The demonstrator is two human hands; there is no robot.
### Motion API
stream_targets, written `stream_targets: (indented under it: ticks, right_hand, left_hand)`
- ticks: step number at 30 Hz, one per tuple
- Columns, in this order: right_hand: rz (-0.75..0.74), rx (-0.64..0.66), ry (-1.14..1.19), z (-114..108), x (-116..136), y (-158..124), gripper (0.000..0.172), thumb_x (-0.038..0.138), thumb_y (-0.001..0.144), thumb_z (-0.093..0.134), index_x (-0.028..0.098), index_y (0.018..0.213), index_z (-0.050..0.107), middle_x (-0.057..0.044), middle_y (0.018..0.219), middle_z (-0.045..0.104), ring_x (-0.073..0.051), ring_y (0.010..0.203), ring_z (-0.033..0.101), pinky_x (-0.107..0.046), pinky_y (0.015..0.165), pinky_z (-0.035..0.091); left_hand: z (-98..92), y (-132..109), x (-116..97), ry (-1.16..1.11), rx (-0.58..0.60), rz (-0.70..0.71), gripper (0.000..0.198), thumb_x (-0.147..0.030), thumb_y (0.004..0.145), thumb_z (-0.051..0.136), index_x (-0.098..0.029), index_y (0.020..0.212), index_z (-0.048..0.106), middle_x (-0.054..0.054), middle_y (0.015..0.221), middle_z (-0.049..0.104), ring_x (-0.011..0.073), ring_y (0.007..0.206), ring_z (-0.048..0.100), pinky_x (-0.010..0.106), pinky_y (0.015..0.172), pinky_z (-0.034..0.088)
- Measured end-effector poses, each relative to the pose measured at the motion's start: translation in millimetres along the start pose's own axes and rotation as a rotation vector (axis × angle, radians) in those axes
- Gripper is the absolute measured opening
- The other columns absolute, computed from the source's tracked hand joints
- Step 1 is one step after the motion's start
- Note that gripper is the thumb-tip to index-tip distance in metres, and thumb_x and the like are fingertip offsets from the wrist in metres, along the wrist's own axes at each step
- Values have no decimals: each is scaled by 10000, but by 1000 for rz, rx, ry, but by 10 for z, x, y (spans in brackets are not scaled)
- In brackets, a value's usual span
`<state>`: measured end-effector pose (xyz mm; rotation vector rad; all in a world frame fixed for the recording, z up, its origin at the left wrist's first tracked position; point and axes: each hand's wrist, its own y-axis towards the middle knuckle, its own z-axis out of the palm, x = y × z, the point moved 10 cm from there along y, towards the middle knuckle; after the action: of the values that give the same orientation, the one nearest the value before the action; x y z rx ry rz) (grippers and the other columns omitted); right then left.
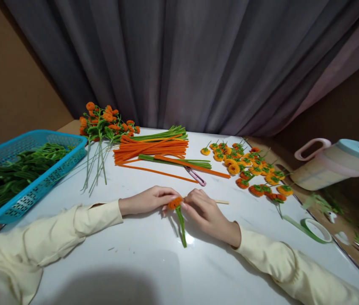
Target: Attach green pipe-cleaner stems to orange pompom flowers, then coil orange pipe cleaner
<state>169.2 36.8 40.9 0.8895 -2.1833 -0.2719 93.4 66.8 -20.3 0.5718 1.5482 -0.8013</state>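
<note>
Between my two hands, above the white tabletop, is an orange pipe-cleaner flower with a green pipe-cleaner stem hanging down toward me. My left hand pinches the flower head from the left. From the right, my right hand has its thumb and fingertips closed at the flower's other side. A thin wooden stick passes under or through the right hand's fingers, its end sticking out to the right. The exact grip of the fingertips is partly hidden.
Beyond my hands lie orange pipe cleaners, green ones and a pink craft knife. Finished orange flowers and a blue basket of leaves sit left. Several flower heads, green tape and a tumbler are right.
</note>
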Motion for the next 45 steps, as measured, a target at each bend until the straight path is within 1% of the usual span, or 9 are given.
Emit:
stream_targets:
  ticks: [3, 8, 14, 20, 25, 32, 36, 41, 45]
  right_hand:
    - [38, 75, 28, 110, -26, 3, 231, 300, 936, 402, 173, 793, 532, -21, 701, 540, -148, 682, 484, -290, 671, 399]
    - [184, 70, 67, 107, -192, 11, 308, 333, 937, 388, 175, 698, 500, -2, 646, 511, -136, 642, 476, -260, 619, 390]
    - [372, 83, 288, 155, -382, -33, 362, 423, 907, 422, 170, 664, 508, 24, 586, 484, -105, 548, 425, -223, 527, 357]
    - [397, 137, 405, 223, -364, -37, 351, 449, 890, 447, 170, 684, 498, 28, 609, 475, -107, 575, 421, -231, 562, 356]
    - [420, 194, 510, 290, -346, -45, 358, 430, 885, 459, 172, 636, 457, 23, 627, 468, -115, 619, 433, -245, 621, 370]
    - [433, 299, 593, 373, -308, -54, 266, 238, 858, 407, 169, 605, 450, 15, 629, 470, -123, 639, 456, -252, 657, 363]
    - [422, 328, 589, 392, -299, -40, 221, 176, 802, 394, 166, 590, 455, 8, 626, 482, -127, 638, 463, -255, 674, 369]
    - [423, 353, 601, 404, -285, -45, 265, 219, 822, 400, 162, 573, 472, 1, 617, 492, -128, 633, 464, -254, 677, 372]
    - [479, 348, 655, 431, -330, -73, 295, 301, 848, 436, 158, 595, 486, -3, 619, 507, -127, 621, 461, -256, 661, 376]
  left_hand:
    - [-18, 2, 4, -47, -77, 8, 302, -398, 837, 542, -125, 962, 573, 0, 776, 577, 88, 625, 538, 230, 627, 447]
    - [-8, 0, -41, -129, -107, 51, 337, -406, 848, 526, -126, 1012, 616, 72, 994, 601, 161, 893, 581, 317, 820, 474]
    - [-54, -63, -265, 273, -168, 275, 276, -268, 876, 505, -170, 1104, 626, 91, 1099, 592, 192, 1051, 532, 366, 945, 414]
    - [8, -190, -342, 635, -249, 464, 397, -206, 918, 400, -175, 1312, 442, 121, 1322, 487, 205, 1247, 419, 393, 1056, 345]
    - [177, -350, -478, 865, -278, 680, 434, -148, 918, 389, -161, 1350, 359, 149, 1234, 533, 197, 1163, 490, 362, 980, 443]
    - [351, -408, -545, 1117, -215, 774, 408, -117, 906, 400, -99, 1312, 362, 160, 1016, 583, 216, 941, 569, 317, 774, 526]
    - [393, -434, -587, 1190, -249, 832, 424, -136, 907, 415, -88, 1319, 327, 142, 928, 594, 208, 841, 575, 309, 690, 533]
    - [421, -446, -599, 1212, -260, 840, 480, -121, 911, 396, -77, 1364, 242, 146, 946, 596, 211, 873, 578, 316, 716, 541]
    - [415, -406, -535, 1220, -220, 772, 501, -111, 912, 365, -60, 1380, 194, 213, 1138, 531, 267, 1096, 502, 370, 844, 513]
